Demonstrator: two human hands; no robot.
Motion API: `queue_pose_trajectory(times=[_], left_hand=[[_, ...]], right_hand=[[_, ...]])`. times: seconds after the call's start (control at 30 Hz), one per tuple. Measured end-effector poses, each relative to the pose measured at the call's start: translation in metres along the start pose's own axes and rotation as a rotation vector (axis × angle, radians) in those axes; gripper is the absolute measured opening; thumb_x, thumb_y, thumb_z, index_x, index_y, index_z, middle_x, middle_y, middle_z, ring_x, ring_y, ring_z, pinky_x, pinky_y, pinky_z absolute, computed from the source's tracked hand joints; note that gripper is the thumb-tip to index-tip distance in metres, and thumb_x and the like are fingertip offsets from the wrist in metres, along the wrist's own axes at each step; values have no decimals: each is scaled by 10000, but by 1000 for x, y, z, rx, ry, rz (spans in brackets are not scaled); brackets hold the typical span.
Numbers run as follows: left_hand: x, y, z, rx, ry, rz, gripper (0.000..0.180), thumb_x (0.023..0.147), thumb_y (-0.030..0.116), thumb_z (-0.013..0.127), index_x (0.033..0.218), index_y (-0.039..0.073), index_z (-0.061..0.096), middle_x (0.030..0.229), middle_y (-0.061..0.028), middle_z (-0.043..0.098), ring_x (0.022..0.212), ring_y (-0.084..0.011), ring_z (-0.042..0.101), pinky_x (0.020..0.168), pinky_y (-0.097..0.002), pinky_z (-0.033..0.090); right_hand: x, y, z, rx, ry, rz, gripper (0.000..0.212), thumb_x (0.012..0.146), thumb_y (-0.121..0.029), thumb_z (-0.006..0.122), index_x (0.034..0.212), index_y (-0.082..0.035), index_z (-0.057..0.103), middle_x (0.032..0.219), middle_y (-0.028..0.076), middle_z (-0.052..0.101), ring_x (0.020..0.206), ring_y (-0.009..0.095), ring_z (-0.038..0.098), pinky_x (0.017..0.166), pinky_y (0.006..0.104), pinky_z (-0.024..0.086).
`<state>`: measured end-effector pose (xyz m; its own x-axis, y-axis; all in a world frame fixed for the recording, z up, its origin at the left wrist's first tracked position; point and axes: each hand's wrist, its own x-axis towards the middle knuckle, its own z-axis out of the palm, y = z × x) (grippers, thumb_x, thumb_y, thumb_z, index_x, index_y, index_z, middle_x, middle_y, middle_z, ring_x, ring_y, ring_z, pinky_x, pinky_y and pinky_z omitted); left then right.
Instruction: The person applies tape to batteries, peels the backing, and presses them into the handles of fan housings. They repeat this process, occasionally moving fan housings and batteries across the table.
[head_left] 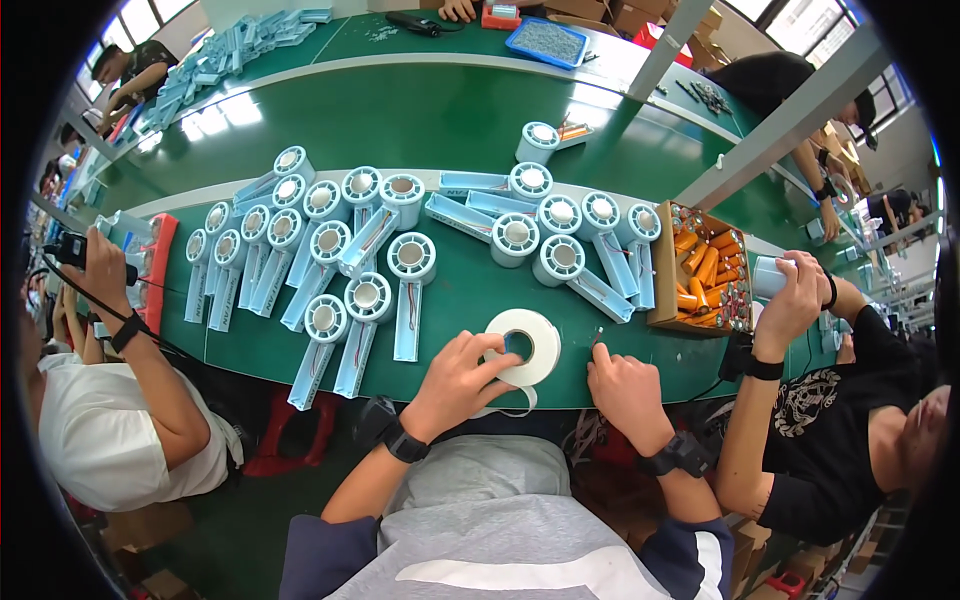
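My left hand (462, 382) curls its fingers and thumb into the centre hole of a roll of white tape (541, 350), gripping its left side. A loose end of the tape hangs over the table's front edge. To the right, my right hand (627, 392) rests at the table edge with its fingers curled and the index finger forward. At that fingertip is a tiny dark and white piece (599, 333), too small to name. Beyond both hands stand several light-blue fan-like units with round slotted heads (411, 257) and long trough-shaped handles (407, 320).
A cardboard box (664, 265) of orange cylindrical cells (703, 268) stands at the right. A red bin (160, 270) is at the left. Co-workers sit close on both sides; the right one holds a light-blue part (768, 277). A grey post (780, 120) rises at the right.
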<state>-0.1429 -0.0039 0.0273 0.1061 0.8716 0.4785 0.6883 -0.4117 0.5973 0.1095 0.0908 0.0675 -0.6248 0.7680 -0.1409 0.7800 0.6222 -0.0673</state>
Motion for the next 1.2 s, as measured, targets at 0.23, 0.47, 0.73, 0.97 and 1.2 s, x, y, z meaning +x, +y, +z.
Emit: queue_pose_trajectory(times=[0.23, 0.47, 0.73, 0.97, 1.2], left_hand=[[-2, 10, -5, 105, -19, 76, 403, 690, 105, 827, 1073, 110, 702, 1062, 7, 646, 753, -209, 545, 705, -329, 482], [-8, 37, -22, 201, -40, -5, 369, 719, 164, 823, 1057, 86, 698, 868, 17, 647, 580, -189, 522, 572, -303, 453], [-18, 54, -50, 362, -177, 151, 336, 745, 207, 814, 1023, 59, 697, 755, 9, 573, 557, -142, 555, 482, -299, 399], [-1, 32, -32, 233, -337, 180, 347, 779, 198, 791, 1059, 25, 680, 889, -48, 615, 716, -194, 610, 603, -333, 465], [76, 43, -25, -25, -389, 67, 368, 805, 181, 779, 1118, 34, 654, 1155, -120, 635, 929, -278, 609, 783, -390, 498]], right_hand=[[12, -6, -24, 870, 59, -109, 221, 985, -123, 570, 1141, 31, 542, 702, 141, 622, 531, 236, 592, 506, 340, 440], [31, -54, -3, 973, 297, -150, 209, 991, -88, 578, 1148, 45, 540, 701, 66, 619, 535, 66, 520, 499, 253, 395], [44, -71, 24, 950, 734, -11, 188, 1010, -115, 585, 1144, 13, 556, 725, -19, 583, 596, 13, 507, 506, 204, 364], [64, 20, 5, 1249, 1156, 452, 217, 1029, -145, 575, 1184, -1, 526, 925, 27, 598, 779, 64, 573, 636, 211, 454], [0, 12, 57, 1321, 1046, 443, 226, 1033, -159, 564, 1194, -4, 530, 1030, 48, 609, 846, 92, 594, 748, 228, 478]])
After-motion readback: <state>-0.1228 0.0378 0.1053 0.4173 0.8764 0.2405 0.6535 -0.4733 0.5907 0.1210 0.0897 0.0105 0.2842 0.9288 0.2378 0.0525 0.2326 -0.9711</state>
